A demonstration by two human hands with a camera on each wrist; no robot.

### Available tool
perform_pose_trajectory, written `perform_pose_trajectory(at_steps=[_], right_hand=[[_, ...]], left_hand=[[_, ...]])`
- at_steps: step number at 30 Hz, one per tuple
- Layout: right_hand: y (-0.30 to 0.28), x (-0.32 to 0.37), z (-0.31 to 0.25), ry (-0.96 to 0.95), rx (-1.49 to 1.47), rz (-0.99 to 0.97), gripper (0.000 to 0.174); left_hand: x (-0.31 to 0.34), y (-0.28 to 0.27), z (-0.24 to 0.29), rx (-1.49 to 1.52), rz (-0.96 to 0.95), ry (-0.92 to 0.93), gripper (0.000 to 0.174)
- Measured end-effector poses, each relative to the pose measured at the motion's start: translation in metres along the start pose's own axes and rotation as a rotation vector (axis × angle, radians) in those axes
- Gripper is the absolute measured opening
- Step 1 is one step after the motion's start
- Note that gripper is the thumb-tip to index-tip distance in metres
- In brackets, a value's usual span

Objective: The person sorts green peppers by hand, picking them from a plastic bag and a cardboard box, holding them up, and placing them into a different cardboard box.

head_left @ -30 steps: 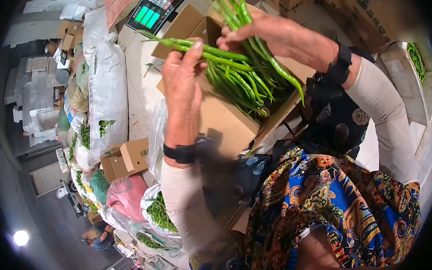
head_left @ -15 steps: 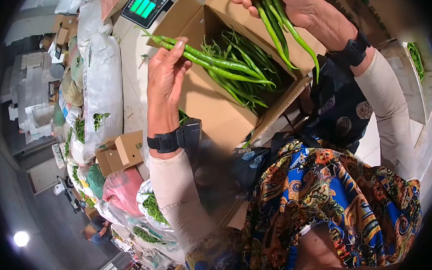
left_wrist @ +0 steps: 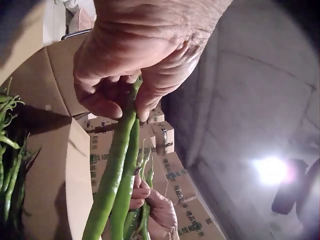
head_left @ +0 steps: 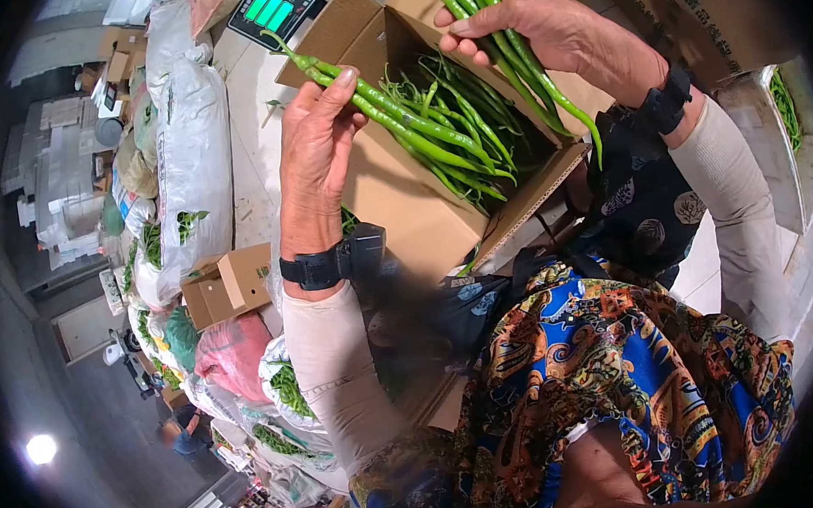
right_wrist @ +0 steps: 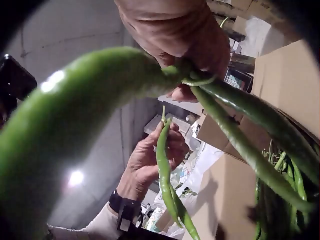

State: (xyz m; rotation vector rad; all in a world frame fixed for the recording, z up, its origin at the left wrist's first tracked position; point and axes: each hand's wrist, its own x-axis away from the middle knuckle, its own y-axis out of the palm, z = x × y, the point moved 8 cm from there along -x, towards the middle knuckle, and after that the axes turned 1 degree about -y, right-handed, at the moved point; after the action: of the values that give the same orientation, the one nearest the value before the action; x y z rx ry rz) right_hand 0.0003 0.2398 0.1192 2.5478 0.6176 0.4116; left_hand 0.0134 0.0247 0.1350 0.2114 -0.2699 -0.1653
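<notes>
My left hand (head_left: 314,158) pinches a pair of long green chili peppers (left_wrist: 112,170) between thumb and fingers near their stem ends. Their tips slant down to the right over an open cardboard box (head_left: 409,222). On the box's far right side, my right hand (head_left: 556,30) grips several more green chili peppers (right_wrist: 90,90), their tips hanging toward the box's edge. More long chili peppers (head_left: 477,108) lie heaped inside the box, below and between the two hands. A black camera strap circles each wrist.
A scale (head_left: 270,17) with a lit green display stands beyond the box. To the left lie a long white sack (head_left: 190,155), a small open carton (head_left: 242,281) and a pink sack (head_left: 237,350). Large printed cartons (head_left: 707,17) stand at upper right. Another person (head_left: 188,431) is far off.
From close together over the box, the hands have moved apart, the left leftward and the right up and rightward. Most recently the right hand has come down slightly. Both still hold chili peppers.
</notes>
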Motion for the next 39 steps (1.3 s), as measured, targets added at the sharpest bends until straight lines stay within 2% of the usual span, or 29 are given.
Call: perform_pose_trajectory(at_steps=[6, 8, 9, 11, 12, 13, 15, 16, 19, 21, 25, 28, 29, 31, 32, 33, 34, 36, 37, 39], right_hand=[[0.019, 0.004, 0.007, 0.054, -0.029, -0.052, 0.020], [0.021, 0.003, 0.007, 0.049, -0.035, -0.074, 0.021], [0.022, 0.003, 0.007, 0.046, -0.046, -0.099, 0.023], [0.024, 0.003, 0.006, 0.033, -0.013, -0.113, 0.023], [0.028, 0.002, 0.006, 0.018, 0.003, -0.146, 0.023], [0.031, 0.003, 0.005, 0.004, 0.018, -0.177, 0.023], [0.032, 0.005, 0.007, 0.033, 0.000, -0.152, 0.021], [0.034, 0.004, 0.007, 0.013, 0.065, -0.174, 0.024], [0.038, 0.005, 0.009, 0.012, 0.160, -0.194, 0.027], [0.037, 0.003, 0.011, 0.000, 0.223, -0.192, 0.025], [0.031, 0.005, 0.010, 0.005, 0.167, -0.152, 0.017], [0.036, 0.005, 0.014, -0.018, 0.391, -0.145, 0.019], [0.038, 0.006, 0.016, -0.023, 0.535, -0.087, 0.030], [0.044, 0.000, 0.006, -0.329, 1.157, -0.013, 0.044], [0.051, 0.001, 0.005, -0.359, 1.170, -0.038, 0.056], [0.054, 0.003, 0.003, -0.359, 1.170, -0.037, 0.056], [0.053, 0.004, 0.007, -0.261, 1.144, -0.072, 0.061], [0.055, 0.006, 0.009, -0.056, 1.016, -0.191, 0.076], [0.052, 0.001, 0.022, 0.025, 0.616, -0.281, 0.071], [0.050, 0.001, 0.020, 0.139, 0.268, -0.249, 0.045]], left_hand=[[-0.004, 0.002, -0.005, -0.002, -0.018, -0.002, 0.015], [-0.008, -0.007, -0.014, -0.240, 0.116, -0.070, 0.026], [-0.008, -0.003, -0.014, -0.237, 0.112, -0.065, 0.026], [0.001, -0.001, 0.010, -0.530, 0.327, 0.162, 0.039], [0.004, 0.007, 0.017, -0.550, 0.338, 0.203, 0.050], [0.008, 0.016, 0.023, -0.551, 0.335, 0.206, 0.050], [0.011, 0.044, 0.024, -0.532, 0.145, 0.213, 0.048], [0.011, 0.052, 0.022, -0.505, 0.117, 0.256, 0.046], [0.008, 0.069, 0.019, -0.366, 0.041, 0.223, 0.042], [0.003, 0.065, 0.018, -0.341, 0.053, 0.224, 0.040], [-0.002, 0.052, 0.013, -0.250, 0.072, 0.191, 0.033], [-0.003, 0.055, 0.008, -0.252, 0.090, 0.138, 0.033], [-0.003, 0.062, 0.007, -0.234, 0.077, 0.130, 0.034], [-0.004, 0.073, 0.001, -0.216, 0.063, 0.124, 0.035], [-0.005, 0.073, 0.001, -0.256, 0.111, 0.167, 0.038], [-0.005, 0.072, 0.003, -0.294, 0.159, 0.210, 0.042], [-0.006, 0.073, 0.004, -0.244, 0.134, 0.223, 0.036], [-0.011, 0.063, 0.004, -0.202, 0.131, 0.193, 0.034], [-0.013, 0.057, 0.003, -0.160, 0.129, 0.163, 0.032], [-0.012, 0.055, 0.007, -0.066, 0.070, 0.112, 0.033]])
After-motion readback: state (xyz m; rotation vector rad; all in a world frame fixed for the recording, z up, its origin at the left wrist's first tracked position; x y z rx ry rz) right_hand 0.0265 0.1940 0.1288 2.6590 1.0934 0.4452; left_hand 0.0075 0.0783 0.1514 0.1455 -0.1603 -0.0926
